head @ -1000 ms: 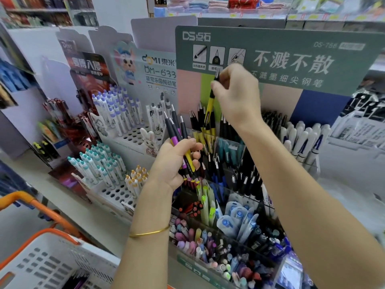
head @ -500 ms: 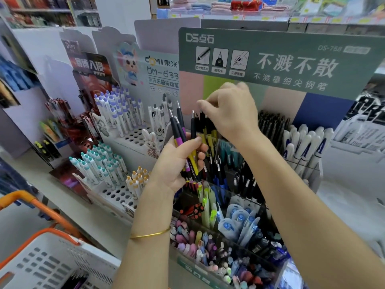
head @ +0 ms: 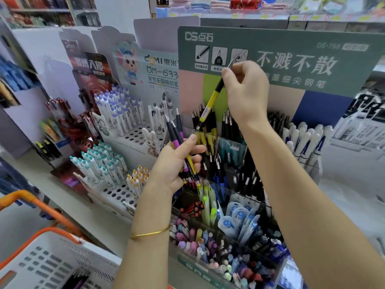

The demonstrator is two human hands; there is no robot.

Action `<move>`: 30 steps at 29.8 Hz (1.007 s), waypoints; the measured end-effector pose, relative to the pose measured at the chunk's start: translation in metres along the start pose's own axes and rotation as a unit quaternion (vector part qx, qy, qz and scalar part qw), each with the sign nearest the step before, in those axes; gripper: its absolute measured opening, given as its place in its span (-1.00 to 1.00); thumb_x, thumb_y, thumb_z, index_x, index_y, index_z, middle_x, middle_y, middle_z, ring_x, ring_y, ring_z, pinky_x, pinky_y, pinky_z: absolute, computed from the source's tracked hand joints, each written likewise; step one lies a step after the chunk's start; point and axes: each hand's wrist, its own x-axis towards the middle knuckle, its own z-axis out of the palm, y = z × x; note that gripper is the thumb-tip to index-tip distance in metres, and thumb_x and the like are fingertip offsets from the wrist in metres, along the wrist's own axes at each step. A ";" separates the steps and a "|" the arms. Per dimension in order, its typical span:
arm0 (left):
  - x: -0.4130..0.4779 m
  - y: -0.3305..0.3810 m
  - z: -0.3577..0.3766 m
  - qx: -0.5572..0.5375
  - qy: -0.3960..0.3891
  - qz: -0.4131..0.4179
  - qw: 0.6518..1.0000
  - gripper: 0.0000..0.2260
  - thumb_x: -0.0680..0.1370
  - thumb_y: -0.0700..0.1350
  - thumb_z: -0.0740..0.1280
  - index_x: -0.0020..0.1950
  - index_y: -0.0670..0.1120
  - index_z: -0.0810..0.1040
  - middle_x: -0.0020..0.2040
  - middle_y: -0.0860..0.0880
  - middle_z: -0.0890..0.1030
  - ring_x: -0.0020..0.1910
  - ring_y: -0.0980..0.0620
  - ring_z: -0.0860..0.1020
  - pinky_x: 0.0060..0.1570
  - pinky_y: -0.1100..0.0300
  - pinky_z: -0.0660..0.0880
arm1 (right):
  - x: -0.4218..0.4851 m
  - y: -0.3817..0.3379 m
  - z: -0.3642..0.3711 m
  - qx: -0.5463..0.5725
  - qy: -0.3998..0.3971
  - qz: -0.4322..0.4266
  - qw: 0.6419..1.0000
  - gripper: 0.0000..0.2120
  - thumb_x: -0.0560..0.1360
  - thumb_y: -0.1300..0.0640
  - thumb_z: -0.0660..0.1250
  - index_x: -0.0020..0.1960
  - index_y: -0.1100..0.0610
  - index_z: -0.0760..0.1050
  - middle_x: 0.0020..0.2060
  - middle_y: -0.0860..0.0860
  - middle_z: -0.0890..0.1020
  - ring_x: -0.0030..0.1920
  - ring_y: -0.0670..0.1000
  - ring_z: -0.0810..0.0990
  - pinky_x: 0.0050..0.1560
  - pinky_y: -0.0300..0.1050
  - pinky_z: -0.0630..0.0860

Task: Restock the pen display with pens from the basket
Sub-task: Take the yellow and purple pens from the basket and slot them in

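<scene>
Pinching yellow pen [head: 210, 103], R fingers [head: 229, 75]; L fingers [head: 198, 158] grip pens [head: 176, 140]; displays [head: 270, 49] on shop shelf [head: 93, 215].

I read the yellow pen [head: 209, 104] at centre frame as smooth, glossy plastic with a matt black grip and a thin, shiny metal tip. The pens [head: 177, 141] bunched just below it look alike, with glossy purple and yellow plastic barrels, matt black upper halves and small metal noses. The display [head: 258, 203] has clear, glossy plastic walls, and its green header [head: 291, 38] looks like matt card. At lower left, the basket [head: 41, 265] is matt white plastic with smooth orange handles. The bracelet [head: 150, 234] is polished, gold-coloured metal. At upper centre, the folded towels [head: 200, 5] look like soft cloth.
</scene>
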 end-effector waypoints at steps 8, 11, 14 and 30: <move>0.003 0.000 0.004 -0.052 0.015 -0.003 0.999 -0.75 0.59 0.05 0.25 -0.11 -0.13 0.41 -0.36 -0.02 0.44 -0.53 0.13 0.36 -0.59 0.31 0.36 | -0.004 0.024 0.015 -0.219 -0.067 -0.063 0.971 -0.80 0.57 0.05 0.28 0.03 0.18 0.56 -0.07 0.03 0.63 -0.02 0.08 0.56 -0.08 -0.05 0.50; 0.002 0.001 0.005 -0.059 0.011 -0.001 0.998 -0.80 0.63 -0.03 0.23 -0.10 -0.14 0.43 -0.33 -0.04 0.46 -0.50 0.11 0.39 -0.55 0.29 0.39 | -0.009 0.031 0.022 -0.372 -0.142 -0.096 0.912 -0.72 0.54 -0.06 0.31 -0.02 0.15 0.62 -0.02 0.07 0.58 0.13 0.17 0.46 -0.17 -0.09 0.39; 0.002 0.003 0.005 -0.061 0.006 0.009 0.998 -0.86 0.64 -0.12 0.22 -0.08 -0.15 0.43 -0.32 -0.04 0.48 -0.48 0.11 0.42 -0.53 0.29 0.42 | -0.013 0.030 0.022 -0.439 -0.179 -0.123 0.872 -0.70 0.52 -0.07 0.33 0.01 0.16 0.62 0.05 0.10 0.51 0.21 0.19 0.35 -0.14 -0.06 0.32; -0.003 0.004 0.010 -0.020 -0.052 0.019 0.998 -0.80 0.63 -0.09 0.22 0.05 -0.21 0.54 -0.23 -0.13 0.68 -0.25 -0.03 0.69 -0.30 0.12 0.63 | -0.018 0.004 0.008 -0.031 -0.213 0.019 0.976 -0.79 0.50 0.14 0.36 -0.16 0.30 0.58 -0.23 0.21 0.65 -0.30 -0.02 0.53 -0.09 0.01 0.54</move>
